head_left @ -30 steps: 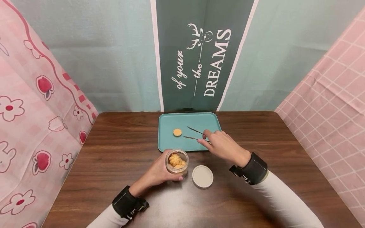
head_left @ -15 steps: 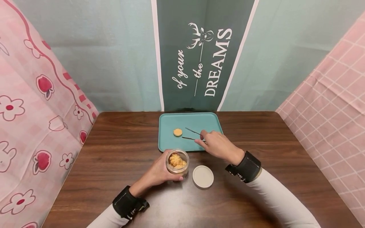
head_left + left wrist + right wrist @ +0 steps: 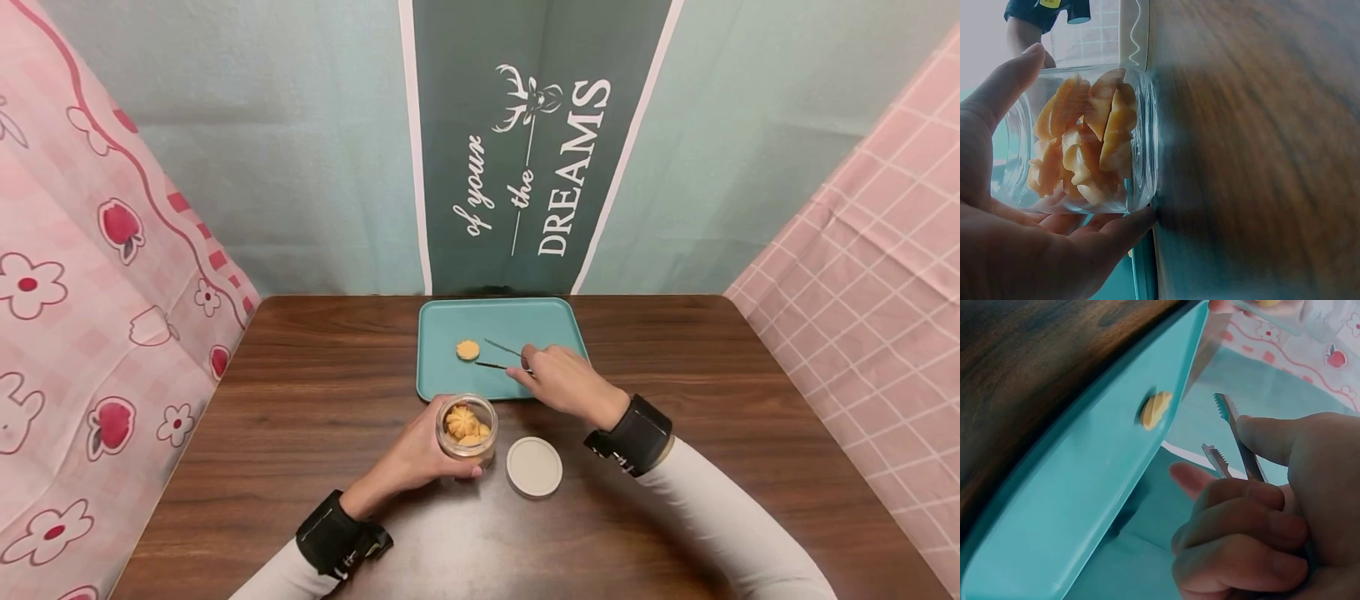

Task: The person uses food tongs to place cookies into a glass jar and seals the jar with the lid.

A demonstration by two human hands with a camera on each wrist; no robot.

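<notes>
My left hand (image 3: 420,457) grips an open glass jar (image 3: 466,427) of orange cookies (image 3: 1085,147) standing on the wooden table. The left wrist view shows fingers and thumb wrapped round the jar (image 3: 1079,137). My right hand (image 3: 558,382) pinches metal tongs (image 3: 501,357) over the teal tray (image 3: 450,379). Their tips stand apart, a short way right of a single cookie (image 3: 467,350) lying on the tray. In the right wrist view the serrated tongs (image 3: 1230,434) point toward that cookie (image 3: 1155,410) on the tray (image 3: 1085,506).
A white round lid (image 3: 533,467) lies on the table just right of the jar. Cloth walls close in: pink flowered at left, pink checked at right, a green banner behind the tray. Bare wood lies on both sides.
My right hand has drifted left with the tongs, bringing their tips closer to the cookie on the tray. The left hand and jar have stayed put.
</notes>
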